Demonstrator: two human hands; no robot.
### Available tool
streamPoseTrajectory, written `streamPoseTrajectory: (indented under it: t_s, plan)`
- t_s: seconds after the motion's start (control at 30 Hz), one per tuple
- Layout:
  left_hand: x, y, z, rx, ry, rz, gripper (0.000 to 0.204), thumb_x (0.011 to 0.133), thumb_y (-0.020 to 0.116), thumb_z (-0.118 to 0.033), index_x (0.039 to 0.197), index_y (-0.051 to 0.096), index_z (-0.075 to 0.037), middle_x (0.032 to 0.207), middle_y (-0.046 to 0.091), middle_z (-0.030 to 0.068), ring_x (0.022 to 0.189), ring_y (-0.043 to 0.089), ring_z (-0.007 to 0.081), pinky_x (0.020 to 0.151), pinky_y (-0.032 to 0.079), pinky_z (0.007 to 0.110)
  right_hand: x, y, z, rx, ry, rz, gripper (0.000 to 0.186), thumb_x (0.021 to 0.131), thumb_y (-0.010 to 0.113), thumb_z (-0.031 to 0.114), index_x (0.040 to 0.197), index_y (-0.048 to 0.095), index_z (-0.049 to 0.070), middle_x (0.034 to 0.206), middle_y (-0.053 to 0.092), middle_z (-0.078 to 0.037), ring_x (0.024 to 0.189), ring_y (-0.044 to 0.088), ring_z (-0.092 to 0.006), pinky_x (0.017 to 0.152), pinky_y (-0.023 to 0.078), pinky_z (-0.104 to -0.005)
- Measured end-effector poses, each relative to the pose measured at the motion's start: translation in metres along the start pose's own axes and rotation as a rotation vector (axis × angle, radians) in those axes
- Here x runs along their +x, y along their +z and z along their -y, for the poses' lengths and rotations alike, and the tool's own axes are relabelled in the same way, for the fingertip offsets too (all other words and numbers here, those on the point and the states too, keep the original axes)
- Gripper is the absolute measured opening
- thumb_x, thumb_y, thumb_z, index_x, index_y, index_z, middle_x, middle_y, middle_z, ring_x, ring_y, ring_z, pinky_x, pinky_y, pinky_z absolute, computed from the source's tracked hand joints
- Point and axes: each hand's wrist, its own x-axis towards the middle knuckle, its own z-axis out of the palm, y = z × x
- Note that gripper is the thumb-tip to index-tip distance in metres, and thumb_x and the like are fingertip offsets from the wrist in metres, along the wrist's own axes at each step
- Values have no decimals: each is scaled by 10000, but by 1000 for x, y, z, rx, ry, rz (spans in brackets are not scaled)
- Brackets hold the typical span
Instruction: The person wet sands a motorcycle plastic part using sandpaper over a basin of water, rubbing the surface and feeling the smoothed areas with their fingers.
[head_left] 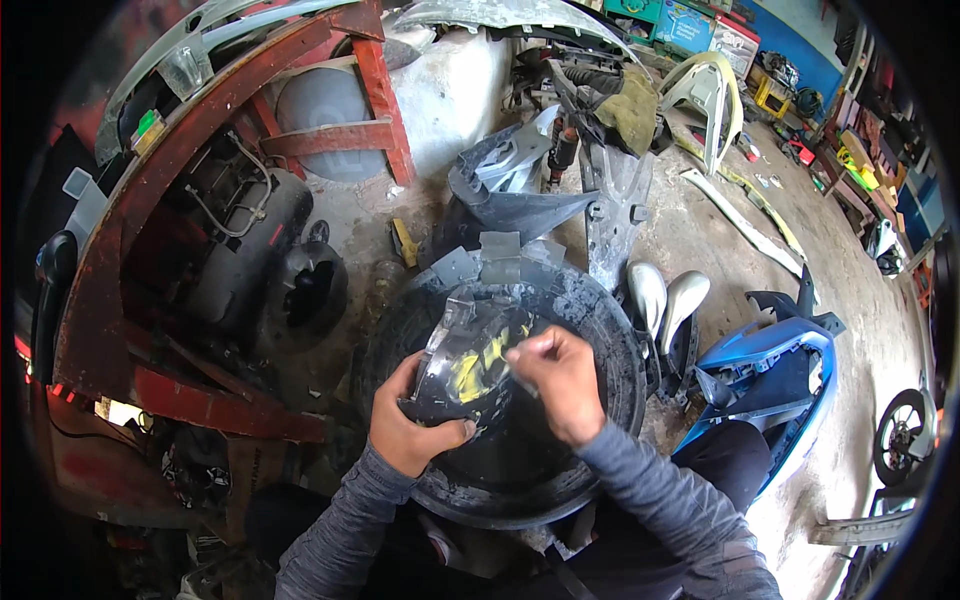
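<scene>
A glossy black curved plastic part (437, 372) with yellow smeared patches (470, 378) on its face is tilted up over a wide black tub (610, 330). My left hand (408, 420) grips its lower left edge, thumb along the near side and fingers behind. My right hand (562, 385) is close to the part's right side, fingers pinched together near the yellow patches. Whatever lies between those fingertips is small and blurred. Grey strips of sheet (500, 257) rest over the tub's far rim.
A red wooden workbench (130, 240) stands left, with a dark compressor tank (255, 235) under it. Scooter fairings (520, 195) lie beyond the tub. Two silver mirrors (665, 300) and a blue body panel (775, 390) sit to the right. A motorcycle wheel (900, 435) is farther right.
</scene>
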Motion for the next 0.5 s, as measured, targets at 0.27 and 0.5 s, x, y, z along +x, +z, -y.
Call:
streamPoseTrajectory:
  t_s: [0.27, 0.5]
  plan:
    - [0, -2, -2, 3, 23, -18, 746, 625, 810, -142, 1279, 528, 77, 1111, 659, 111, 1019, 618, 161, 937, 481, 306, -15, 13, 8, -70, -55, 19, 105, 857, 723, 7, 835, 620, 5, 768, 657, -36, 668, 568, -55, 606, 466, -218]
    - [0, -4, 0, -11, 18, -16, 747, 623, 813, -143, 1279, 530, 76, 1107, 659, 110, 1019, 614, 154, 939, 477, 301, -15, 15, -3, -43, -76, 16, 128, 853, 745, 31, 829, 621, 17, 758, 653, -28, 651, 569, -56, 583, 456, -217]
